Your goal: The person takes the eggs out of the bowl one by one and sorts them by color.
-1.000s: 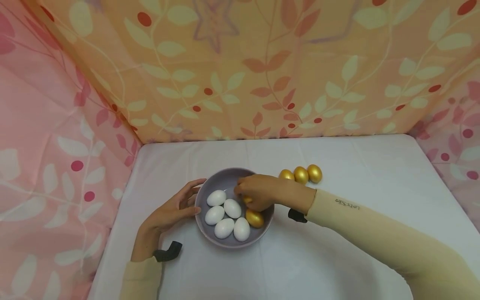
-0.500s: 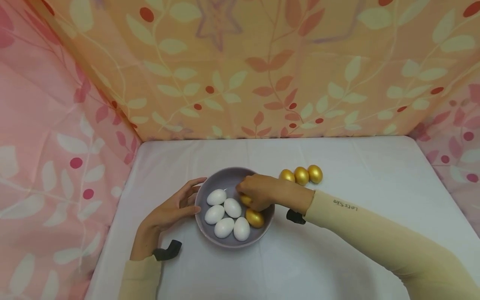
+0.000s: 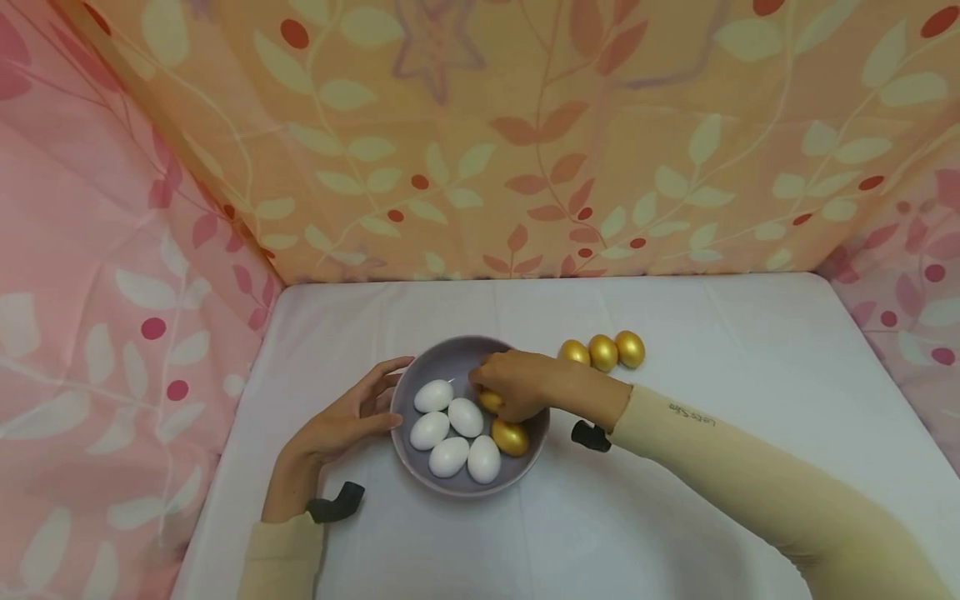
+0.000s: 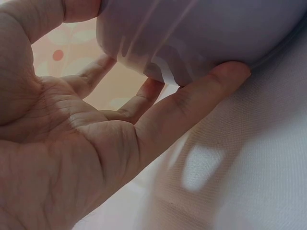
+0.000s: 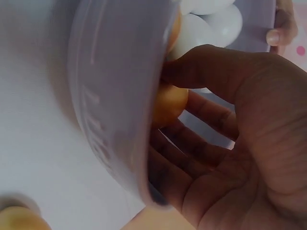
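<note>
A round purple-grey bowl [image 3: 448, 363] stands on the table with several white eggs [image 3: 466, 417] in it. My right hand [image 3: 516, 382] reaches over the bowl's right rim and holds a gold egg [image 5: 169, 106] between thumb and fingers, low inside the bowl. Another gold egg [image 3: 511, 437] lies in the bowl just nearer than that hand. My left hand [image 3: 347, 423] rests against the bowl's left side, its fingers spread. In the left wrist view its fingertips [image 4: 231, 75] touch the outer wall.
Three gold eggs [image 3: 603, 352] lie in a row on the white-covered table [image 3: 720, 333], behind and right of the bowl. A patterned orange cloth [image 3: 465, 225] hangs along the back edge, and a pink cloth [image 3: 135, 417] along the left.
</note>
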The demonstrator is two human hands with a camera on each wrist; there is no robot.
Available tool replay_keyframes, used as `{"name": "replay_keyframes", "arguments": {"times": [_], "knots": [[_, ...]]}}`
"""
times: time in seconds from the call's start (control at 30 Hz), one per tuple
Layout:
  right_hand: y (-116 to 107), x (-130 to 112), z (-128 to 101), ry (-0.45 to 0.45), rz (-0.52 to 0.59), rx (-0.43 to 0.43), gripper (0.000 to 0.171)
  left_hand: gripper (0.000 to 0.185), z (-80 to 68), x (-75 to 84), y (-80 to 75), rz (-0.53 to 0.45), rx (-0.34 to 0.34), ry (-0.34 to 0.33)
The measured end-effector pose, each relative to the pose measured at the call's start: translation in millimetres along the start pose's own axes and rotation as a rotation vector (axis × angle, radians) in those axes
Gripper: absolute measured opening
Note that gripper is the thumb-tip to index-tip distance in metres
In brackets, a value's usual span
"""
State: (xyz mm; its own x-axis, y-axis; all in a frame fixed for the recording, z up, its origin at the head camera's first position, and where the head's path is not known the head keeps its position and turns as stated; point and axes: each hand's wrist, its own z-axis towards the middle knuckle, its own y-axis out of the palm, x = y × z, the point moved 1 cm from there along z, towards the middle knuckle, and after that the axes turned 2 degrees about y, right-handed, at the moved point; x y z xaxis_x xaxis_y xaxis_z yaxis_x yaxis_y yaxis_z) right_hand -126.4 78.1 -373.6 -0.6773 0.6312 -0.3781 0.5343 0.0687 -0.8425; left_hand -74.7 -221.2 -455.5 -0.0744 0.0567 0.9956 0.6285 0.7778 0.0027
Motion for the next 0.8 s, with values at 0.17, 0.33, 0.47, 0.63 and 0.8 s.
{"name": "replay_keyframes", "arguments": {"times": [0.17,0.33,0.47,0.63,0.8], "knots": [[0,4,-8,-0.048,0.06,0.08,0.028,0.081,-0.3,0.7,0.7,0.007,-0.006,-0.002],[0,10,-15,-0.086,0.131,0.164,0.034,0.081,0.1,1.2,0.7,0.012,-0.004,-0.008],[3,16,-22,-0.065,0.189,0.255,0.039,0.081,0.2,0.2,1.3,0.003,-0.001,-0.009],[9,24,-34,-0.071,0.293,0.379,0.037,0.081,0.6,-0.2,1.8,0.001,-0.013,0.002],[11,27,-47,-0.082,0.435,0.465,0.038,0.081,-0.1,0.8,2.3,0.003,-0.013,0.008]]}}
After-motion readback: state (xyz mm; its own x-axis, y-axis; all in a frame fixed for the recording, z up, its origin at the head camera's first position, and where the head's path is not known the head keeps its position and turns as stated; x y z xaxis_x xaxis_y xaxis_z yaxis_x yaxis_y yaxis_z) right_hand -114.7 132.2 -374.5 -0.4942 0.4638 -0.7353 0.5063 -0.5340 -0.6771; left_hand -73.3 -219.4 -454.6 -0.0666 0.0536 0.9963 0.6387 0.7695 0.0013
